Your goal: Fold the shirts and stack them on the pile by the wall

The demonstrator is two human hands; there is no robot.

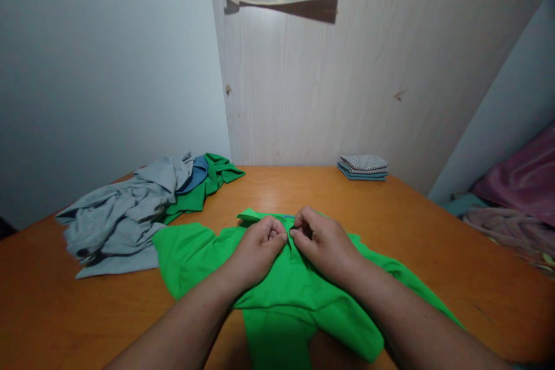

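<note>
A bright green polo shirt [281, 295] lies spread on the wooden table [433, 243] right in front of me, collar pointing away. My left hand [260, 245] is curled into a pinch on the shirt's fabric just below the collar. My right hand [323, 240] pinches the same spot from the other side, and the thumbs of both hands nearly touch. Both forearms rest across the shirt's body.
A heap of unfolded clothes [130, 214], grey, blue and green, lies at the table's left rear. A small stack of folded striped clothes [363, 166] sits at the back by the wooden wall panel. Pink and purple bedding [520, 191] lies off the table's right side.
</note>
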